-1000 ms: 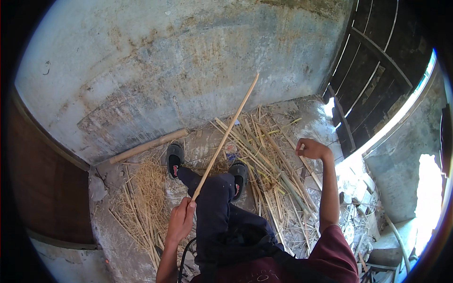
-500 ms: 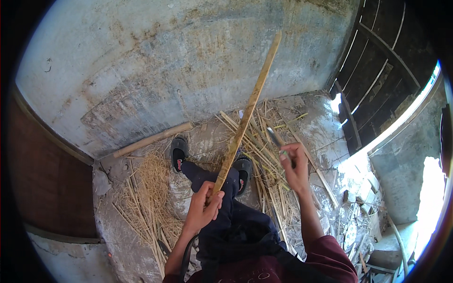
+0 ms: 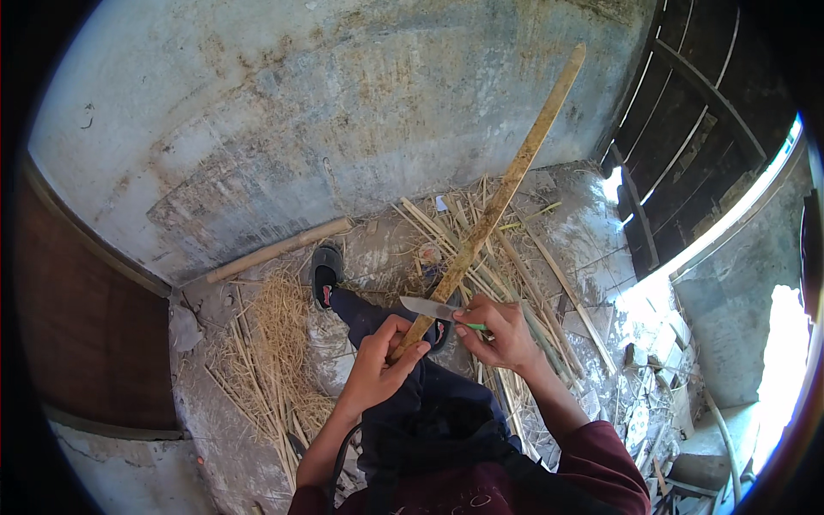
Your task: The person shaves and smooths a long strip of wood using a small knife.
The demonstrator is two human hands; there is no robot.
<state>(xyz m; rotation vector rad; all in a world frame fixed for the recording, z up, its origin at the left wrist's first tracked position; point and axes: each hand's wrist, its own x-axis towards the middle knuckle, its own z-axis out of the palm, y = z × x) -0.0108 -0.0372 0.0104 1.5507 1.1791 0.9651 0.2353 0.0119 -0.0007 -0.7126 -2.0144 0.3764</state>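
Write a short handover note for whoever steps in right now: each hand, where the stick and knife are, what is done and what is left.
Left hand: gripping the lower end of the long bamboo strip, which slants up toward the wall.
Right hand: holding a green-handled knife, blade laid against the strip just above the left hand.
Around: cut slivers and straw lie on the floor by the feet; a bamboo pole rests along the wall base.
Done: knife set on the strip.
Left: the shaving stroke itself, as it looks.

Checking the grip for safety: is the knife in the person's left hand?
No, the right hand holds the green-handled knife with its blade against the long bamboo strip, which the left hand grips.
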